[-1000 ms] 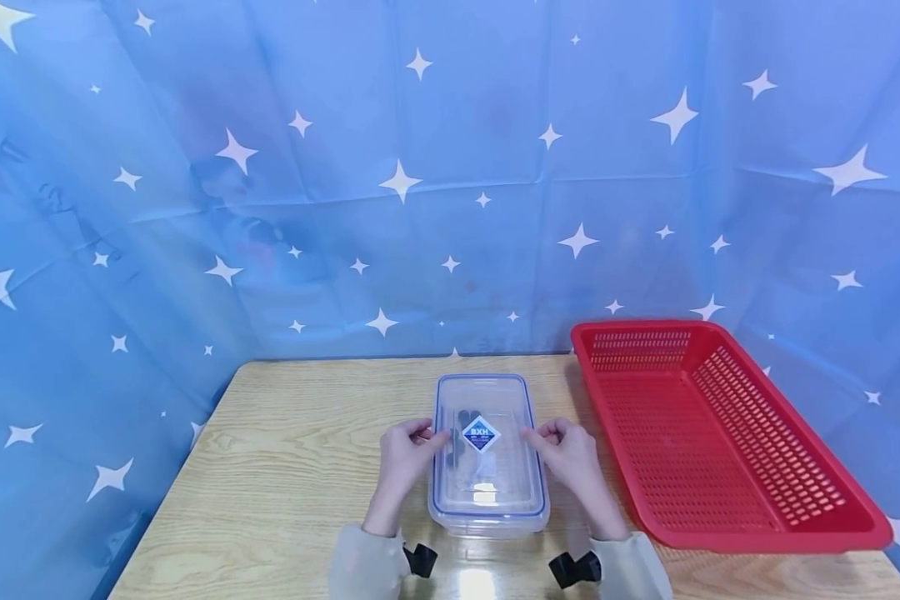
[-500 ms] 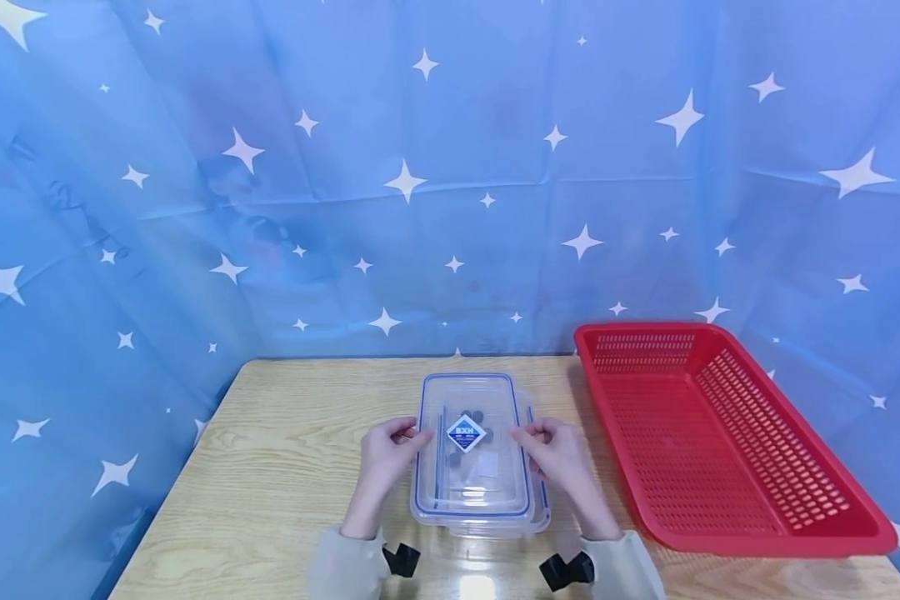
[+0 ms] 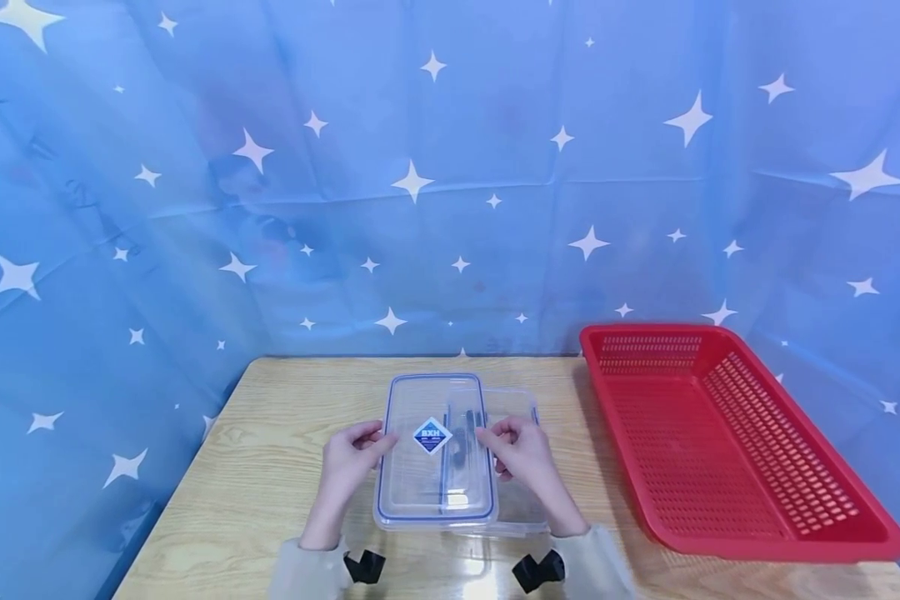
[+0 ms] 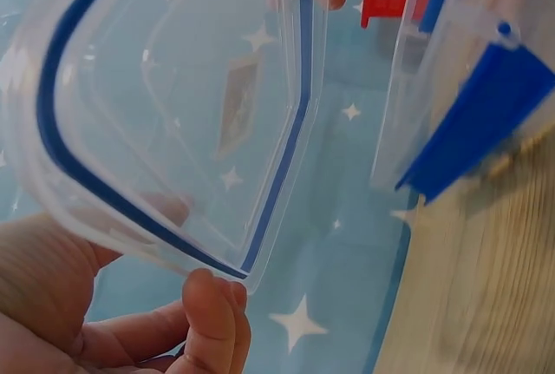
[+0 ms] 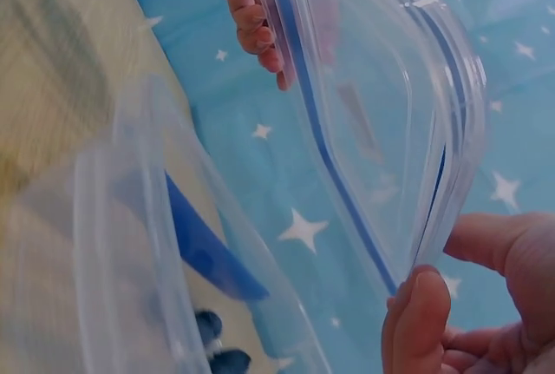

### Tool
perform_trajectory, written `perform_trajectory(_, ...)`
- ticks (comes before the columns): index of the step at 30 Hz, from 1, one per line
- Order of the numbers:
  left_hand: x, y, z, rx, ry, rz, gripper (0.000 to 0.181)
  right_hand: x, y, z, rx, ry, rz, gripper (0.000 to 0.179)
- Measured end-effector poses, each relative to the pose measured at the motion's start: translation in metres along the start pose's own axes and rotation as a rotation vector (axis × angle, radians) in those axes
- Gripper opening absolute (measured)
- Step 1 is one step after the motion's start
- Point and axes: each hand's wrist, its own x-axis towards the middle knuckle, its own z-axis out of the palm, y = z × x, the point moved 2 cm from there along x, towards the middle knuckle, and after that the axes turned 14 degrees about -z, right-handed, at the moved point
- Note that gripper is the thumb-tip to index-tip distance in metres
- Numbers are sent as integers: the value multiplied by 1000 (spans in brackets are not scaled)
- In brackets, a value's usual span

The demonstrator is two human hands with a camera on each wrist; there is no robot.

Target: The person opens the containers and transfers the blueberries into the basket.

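A clear lid (image 3: 412,486) with a blue seal and a diamond-shaped BXH label (image 3: 432,435) is raised off its box. My left hand (image 3: 350,457) pinches the lid's left edge between thumb and fingers, while my right hand (image 3: 521,454) pinches the opposite edge. Below and to the right stands the clear plastic box (image 3: 523,504), its left part seen through the lid. A blue latch (image 4: 486,114) hangs at the box's side in the left wrist view. Dark rounded things (image 5: 230,361) show in the box in the right wrist view.
To the right stands a large red perforated basket (image 3: 881,533), close to the table's right edge. The light wooden table (image 3: 285,450) ends at a blue curtain (image 3: 420,242) with white stars. Black bands (image 3: 538,572) sit at both wrists.
Both hands have carried the lid leftward off the box, which was under it a second ago. More of the box's right side now shows. The head view has shifted slightly.
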Motion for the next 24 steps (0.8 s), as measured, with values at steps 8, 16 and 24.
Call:
perform_trajectory(8, -3, -11, -31, -14, 35, -32, 38, -1, -10, 28, 66, -73, -28, 22)
perform_trajectory(16, -8, -21, -63, 1, 64, -78, 41, -4, -15, 57, 106, -166, -62, 23)
perform_trajectory(24, -15, -34, -90, 42, 88, -123, 45, -10, -21, 84, 150, -217, -95, 26)
